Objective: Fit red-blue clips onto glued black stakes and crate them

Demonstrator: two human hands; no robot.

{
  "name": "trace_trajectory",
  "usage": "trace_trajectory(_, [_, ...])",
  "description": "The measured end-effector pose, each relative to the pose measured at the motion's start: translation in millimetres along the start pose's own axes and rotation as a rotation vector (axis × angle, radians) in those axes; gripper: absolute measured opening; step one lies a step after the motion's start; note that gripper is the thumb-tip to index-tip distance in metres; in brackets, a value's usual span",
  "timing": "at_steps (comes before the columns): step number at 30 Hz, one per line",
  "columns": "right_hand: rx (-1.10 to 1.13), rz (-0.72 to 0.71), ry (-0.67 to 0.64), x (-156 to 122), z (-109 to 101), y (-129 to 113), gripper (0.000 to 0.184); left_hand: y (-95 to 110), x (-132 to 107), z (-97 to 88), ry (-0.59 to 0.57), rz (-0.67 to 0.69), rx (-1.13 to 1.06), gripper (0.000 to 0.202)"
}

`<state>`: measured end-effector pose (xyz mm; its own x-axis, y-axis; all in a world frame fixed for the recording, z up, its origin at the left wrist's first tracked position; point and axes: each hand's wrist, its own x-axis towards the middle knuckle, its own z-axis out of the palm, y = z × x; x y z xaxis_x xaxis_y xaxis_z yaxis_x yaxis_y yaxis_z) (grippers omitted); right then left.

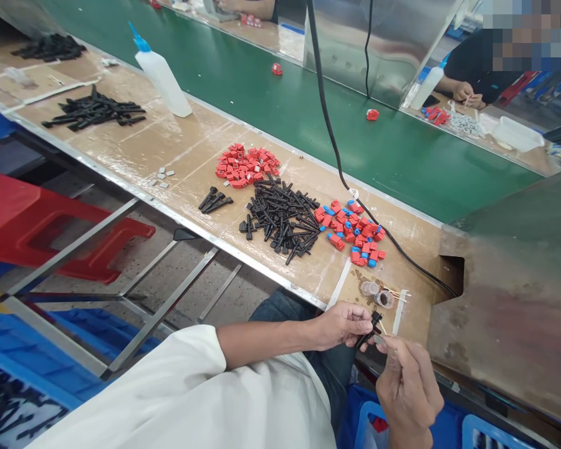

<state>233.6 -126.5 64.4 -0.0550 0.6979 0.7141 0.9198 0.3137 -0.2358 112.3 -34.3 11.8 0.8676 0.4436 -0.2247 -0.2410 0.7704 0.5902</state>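
Observation:
My left hand [342, 325] is closed on a small black plastic part [370, 331] near the bench's front edge. My right hand [409, 386] pinches a thin wooden stick [383, 328] whose tip touches that part. Just beyond the hands stand two small clear cups [376, 294] with more sticks beside them. Further up the bench lie a heap of black parts [280, 218], a heap of red-and-blue pieces [353, 232] and a pile of plain red pieces [245, 166].
A white squeeze bottle with a blue cap [161, 73] stands at the bench's back edge. A black cable [336, 162] crosses the green conveyor belt [271, 93], which carries red pieces. More black parts [93, 111] lie far left. Another person's hands [467, 95] work across the belt.

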Motion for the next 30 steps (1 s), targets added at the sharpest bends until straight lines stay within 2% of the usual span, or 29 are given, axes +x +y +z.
trace_trajectory(3, [0.001,0.119,0.01,3.9,-2.8,5.0,0.023,-0.6,-1.0,-1.1,-0.033,-0.013,0.101,0.062])
trace_trajectory(6, [0.029,0.239,-0.045,5.7,-2.8,14.1,0.017,-1.6,-1.8,-4.5,-0.045,-0.031,0.171,0.062])
trace_trajectory(10, [0.086,0.348,-0.076,-0.5,-1.6,21.9,0.012,-2.4,-3.1,-10.1,-0.029,-0.069,0.11,0.064])
trace_trajectory(12, [0.091,0.322,-0.042,-5.1,-0.9,19.4,0.012,-2.2,-3.9,-11.5,-0.026,-0.092,0.039,0.064])
trace_trajectory(17, [0.029,0.082,0.015,-9.0,2.8,-0.2,0.021,-1.6,-5.2,-8.5,-0.016,-0.145,-0.071,0.063])
trace_trajectory(20, [-0.004,0.018,-0.021,-5.9,4.5,-8.5,0.019,-2.8,-6.2,-4.3,0.006,-0.084,0.036,0.063])
trace_trajectory(22, [-0.02,0.034,-0.045,-3.6,4.9,-9.6,0.017,-4.2,-7.6,-2.0,0.036,0.007,0.184,0.063])
trace_trajectory(25, [-0.005,0.19,-0.038,-1.8,5.9,-7.6,0.014,-6.8,-10.5,0.1,0.103,0.144,0.379,0.06])
trace_trajectory(28, [0.038,0.384,0.031,-1.2,8.8,-6.0,0.012,-8.8,-13.3,1.2,0.125,0.212,0.442,0.056])
trace_trajectory(30, [0.053,0.39,0.041,-0.6,11.0,-6.8,0.011,-9.5,-14.2,1.4,0.123,0.221,0.43,0.057])
